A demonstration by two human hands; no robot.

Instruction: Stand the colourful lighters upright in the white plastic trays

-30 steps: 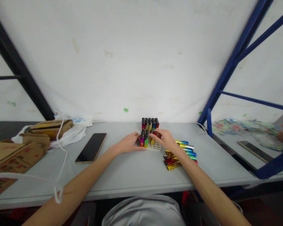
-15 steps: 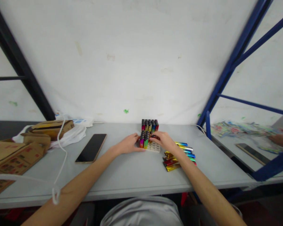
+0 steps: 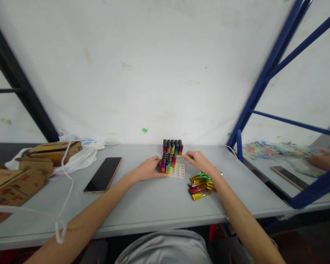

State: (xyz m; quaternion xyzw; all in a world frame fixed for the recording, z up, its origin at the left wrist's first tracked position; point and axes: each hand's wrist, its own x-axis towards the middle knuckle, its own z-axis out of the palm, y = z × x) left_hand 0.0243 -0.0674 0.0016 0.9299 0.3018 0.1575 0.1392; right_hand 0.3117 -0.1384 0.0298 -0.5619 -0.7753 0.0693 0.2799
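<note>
A white tray with round holes (image 3: 178,171) lies on the grey table, several upright lighters (image 3: 167,165) filling its left part. My left hand (image 3: 151,168) rests at the left side of these lighters, thumb and fingers spread around the tray's left edge. Behind the tray stands a block of upright lighters with black tops (image 3: 172,147). My right hand (image 3: 196,160) is just right of the tray, fingers bent and nothing visible between them. A pile of loose shiny lighters (image 3: 199,186) lies below it, partly under the right forearm.
A phone (image 3: 103,175) lies on the table to the left. Cardboard boxes (image 3: 22,183), a white bag and a white cable (image 3: 68,179) are farther left. Blue metal bars (image 3: 239,141) rise at the right; beyond them are another phone (image 3: 288,178) and another person's hand (image 3: 321,161).
My right hand has drawn back to the right from the tray, and a red lighter now shows upright where its fingers were. My left hand keeps its place beside the lighters.
</note>
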